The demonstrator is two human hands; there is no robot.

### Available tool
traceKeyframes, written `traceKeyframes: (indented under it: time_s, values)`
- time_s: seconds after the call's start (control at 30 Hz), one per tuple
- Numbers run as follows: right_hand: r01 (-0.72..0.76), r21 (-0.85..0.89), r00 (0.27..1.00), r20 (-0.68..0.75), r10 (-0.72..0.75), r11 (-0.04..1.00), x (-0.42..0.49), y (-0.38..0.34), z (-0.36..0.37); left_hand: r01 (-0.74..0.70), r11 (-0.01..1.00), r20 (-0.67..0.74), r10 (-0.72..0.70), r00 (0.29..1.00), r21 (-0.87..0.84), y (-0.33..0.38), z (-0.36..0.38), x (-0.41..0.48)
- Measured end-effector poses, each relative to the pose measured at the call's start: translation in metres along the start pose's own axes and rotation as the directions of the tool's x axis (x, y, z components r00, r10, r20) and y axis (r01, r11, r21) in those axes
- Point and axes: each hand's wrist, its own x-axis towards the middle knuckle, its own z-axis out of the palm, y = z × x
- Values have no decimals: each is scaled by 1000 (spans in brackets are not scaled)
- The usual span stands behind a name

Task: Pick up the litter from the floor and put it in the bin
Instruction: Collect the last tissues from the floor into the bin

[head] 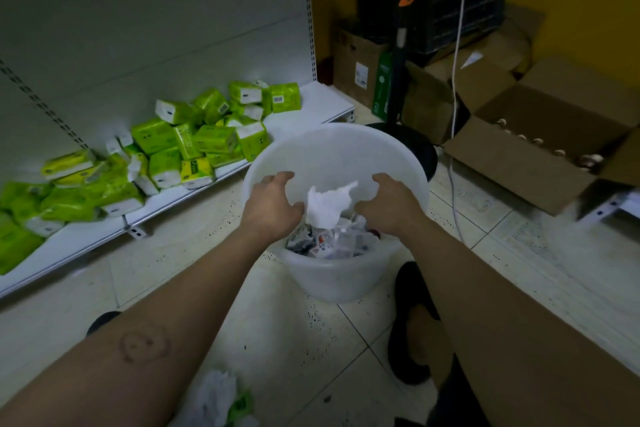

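Observation:
A white translucent bin (pixel 341 279) stands on the tiled floor, holding crumpled wrappers and paper (pixel 322 246). Both my hands hover over its mouth. My left hand (pixel 273 204) and my right hand (pixel 388 204) have their fingers apart and curved downward. A crumpled white tissue (pixel 327 204) sits between them over the litter, touching both thumbs; no finger is wrapped around it. More litter lies on the floor near me: a crumpled white paper (pixel 214 395) and a green wrapper (pixel 242 407).
A low white shelf (pixel 311 107) on the left carries several green tissue packs (pixel 194 139). Open cardboard boxes (pixel 540 149), a black fan stand (pixel 398 80), a white cable (pixel 453 135) and a dark crate stand behind the bin. My black slippers (pixel 410 322) flank the floor in front.

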Motion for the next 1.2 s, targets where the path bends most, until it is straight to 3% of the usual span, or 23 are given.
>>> traceKeyframes:
  time_s: [0.1,0.47,0.6,0.7,0.87,1.2]
  values:
    - [17,-116,997,74,-8,993,-5,6,3,-26,998,32,25,999,52,-5,5,-15]
    - [230,-99,968,128,-217,968,-86,-25,22,-29,999,83,28,996,15,-42,-18,-99]
    - [299,-168,933,258,-251,939,-121,-31,52,20,1000,142,-20,990,3,-69,-19,-130]
    - [293,-230,903,386,-189,928,-131,-32,70,77,997,189,-77,979,11,-93,-17,-152]
    - [194,-225,884,461,-71,955,-139,-29,111,205,979,274,-196,941,-4,-137,-5,-181]
    - [101,-380,702,682,205,920,-143,10,213,421,907,475,-385,791,35,-218,43,-197]
